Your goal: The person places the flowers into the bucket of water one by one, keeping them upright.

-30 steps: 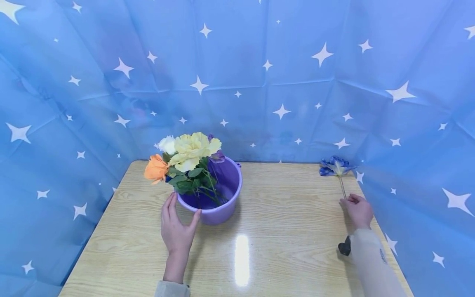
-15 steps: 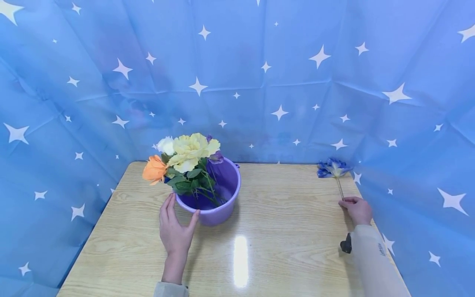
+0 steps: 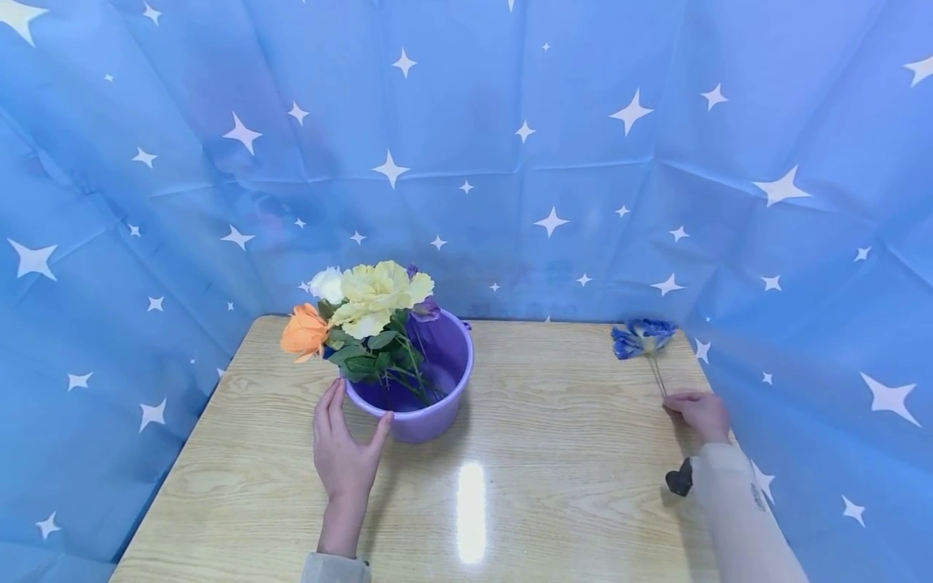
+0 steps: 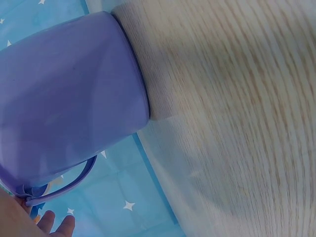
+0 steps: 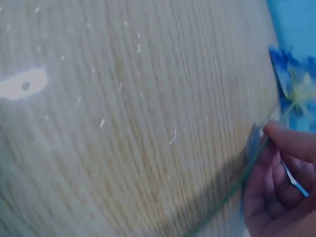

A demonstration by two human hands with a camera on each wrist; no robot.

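Observation:
My left hand (image 3: 347, 457) touches the near left rim of a purple bucket (image 3: 433, 421), its thumb and straight fingers spread along the edge. In the left wrist view, fingertips (image 4: 65, 226) show beside the bucket handle (image 4: 69, 186). Inside the bucket lean artificial flowers: a large pale yellow bloom (image 3: 375, 295), an orange one (image 3: 304, 330), a white one (image 3: 327, 285) and a purple one (image 3: 426, 309). At the far right, my right hand (image 3: 703, 415) pinches the thin stem of a blue artificial flower (image 3: 645, 336) between thumb and fingers. The bloom points away toward the backdrop.
A pale wood-grain table (image 3: 554, 453) carries everything, with a bright light reflection (image 3: 472, 512) near its front. Blue star-patterned cloth (image 3: 496, 227) hangs along the back and both sides. A dark object (image 3: 679, 478) sits at my right wrist, by the sleeve.
The blue flower's bloom has swung to the left as my right hand shifts slightly left and down. The left hand and the bucket have stayed in place.

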